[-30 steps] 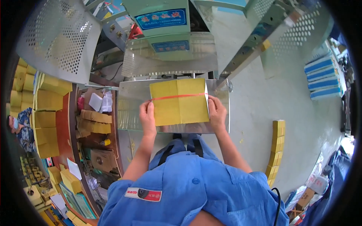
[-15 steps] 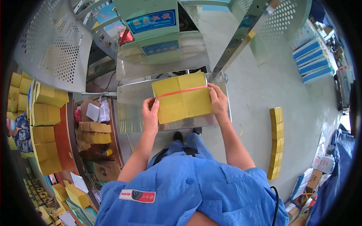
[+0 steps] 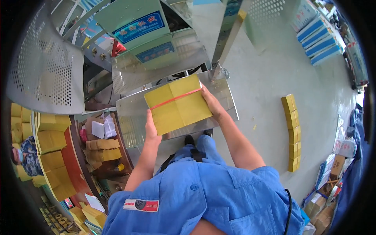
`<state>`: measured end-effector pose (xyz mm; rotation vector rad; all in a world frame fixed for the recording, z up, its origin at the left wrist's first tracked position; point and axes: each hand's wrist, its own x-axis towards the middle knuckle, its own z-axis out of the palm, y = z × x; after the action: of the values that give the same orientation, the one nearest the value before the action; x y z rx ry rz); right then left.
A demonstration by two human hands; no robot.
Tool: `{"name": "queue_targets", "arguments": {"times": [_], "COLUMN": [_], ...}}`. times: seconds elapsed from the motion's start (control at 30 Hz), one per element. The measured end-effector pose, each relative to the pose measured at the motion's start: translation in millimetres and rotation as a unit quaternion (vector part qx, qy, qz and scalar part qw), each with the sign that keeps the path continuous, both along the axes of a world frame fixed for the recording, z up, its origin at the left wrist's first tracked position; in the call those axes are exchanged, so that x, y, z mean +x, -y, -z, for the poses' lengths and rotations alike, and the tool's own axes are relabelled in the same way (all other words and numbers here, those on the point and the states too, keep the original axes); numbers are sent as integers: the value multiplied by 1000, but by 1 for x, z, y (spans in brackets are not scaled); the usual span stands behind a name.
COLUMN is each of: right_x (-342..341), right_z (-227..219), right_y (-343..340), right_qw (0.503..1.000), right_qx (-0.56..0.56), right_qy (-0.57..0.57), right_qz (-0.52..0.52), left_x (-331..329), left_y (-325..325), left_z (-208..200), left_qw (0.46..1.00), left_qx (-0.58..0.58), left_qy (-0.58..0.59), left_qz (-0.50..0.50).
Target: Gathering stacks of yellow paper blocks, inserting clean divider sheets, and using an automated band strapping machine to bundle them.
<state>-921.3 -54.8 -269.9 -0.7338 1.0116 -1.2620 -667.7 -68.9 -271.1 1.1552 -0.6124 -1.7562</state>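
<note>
A bundle of yellow paper [image 3: 182,111] is held between my hands, tilted with its right end farther away. A thin red strap [image 3: 175,99] runs across its upper part. My left hand [image 3: 152,128] grips its left edge, thumb along the side and other fingers hidden beneath. On the right edge my right hand [image 3: 210,102] closes, its fingertips near the strap's end. Below the bundle lies the metal table [image 3: 131,117] of a pale green machine [image 3: 133,9]; I cannot tell whether the two touch.
Several yellow bundles stand in a row on the floor [image 3: 291,133] at right. At left, a red-topped bench [image 3: 72,160] carries yellow stacks [image 3: 51,149]; a person in camouflage [image 3: 30,156] is beyond it. A perforated guard [image 3: 43,66] and metal post [image 3: 225,35] flank the machine.
The view has turned a little. My hands and the bundle have shifted left in the picture, and the bundle is slanted more. Both hands still hold it.
</note>
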Motion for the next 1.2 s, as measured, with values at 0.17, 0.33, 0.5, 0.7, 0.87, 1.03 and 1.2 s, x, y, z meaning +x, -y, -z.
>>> {"name": "queue_targets", "arguments": {"times": [0.17,0.33,0.5,0.7,0.87,1.03,1.2], "right_x": [-8,-10,9,5,1,4,13], "right_z": [8,18,51,36,27,-32,28], "right_y": [-4,12,-2,-12,-2,-8,-36], "right_qw": [996,997,978,962,989,978,965], "right_qx": [61,-37,-90,91,-1,-95,-117], "right_qy": [54,-53,-158,-244,-60,-1,80], "right_qz": [-27,41,106,84,137,183,221], "left_x": [21,8,5,8,7,11,25], "left_y": [-5,-5,-11,-14,-6,-11,-43], "left_z": [-7,-20,-11,-9,-28,-54,-24], "left_qw": [999,997,999,996,1000,992,994], "left_qx": [-1,49,7,51,-12,-125,-93], "left_qy": [17,16,50,74,-6,0,-1], "left_qz": [47,59,-3,-18,-18,-16,52]}}
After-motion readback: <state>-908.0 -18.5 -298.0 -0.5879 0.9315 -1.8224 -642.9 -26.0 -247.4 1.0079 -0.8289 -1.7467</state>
